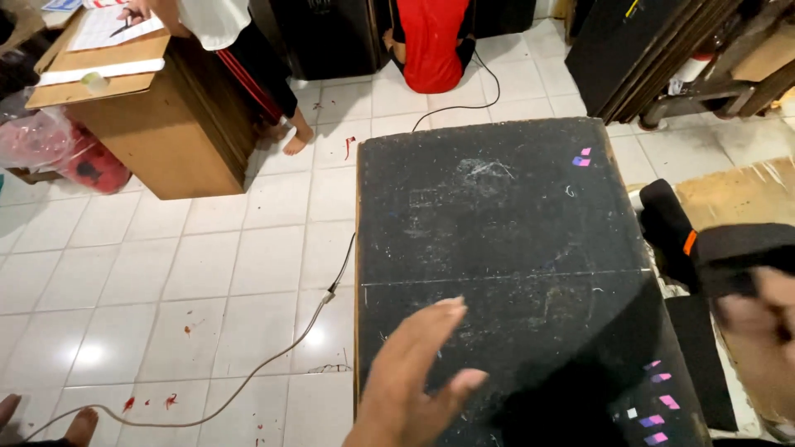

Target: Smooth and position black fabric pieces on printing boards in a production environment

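While the left hand (414, 381) hovers flat and open over the near end of a large black panel (497, 248), fingers spread and gripping nothing, the right hand (766, 323) sits blurred just off the panel's right edge, beside a dark object with an orange mark (689, 242); whether that hand is closed on anything I cannot tell; the open palm looks, as a judgement, poised to press or steady the panel rather than lift it. The panel lies flat and fills the middle of the view, its dusty, scratched face crossed by a thin seam (505, 277) and dotted with small pink and purple stickers (582, 159); a grey cable (273, 364) trails over the white tiled floor (207, 265) to the panel's left edge, where small red specks mark the tiles. Beyond the panel's far-left corner stands a wooden cabinet (166, 124) with papers on top, another person's hand (132, 12) writing there, bare foot beside it; past the far edge a person in a red shirt (431, 41) crouches by dark boxes.
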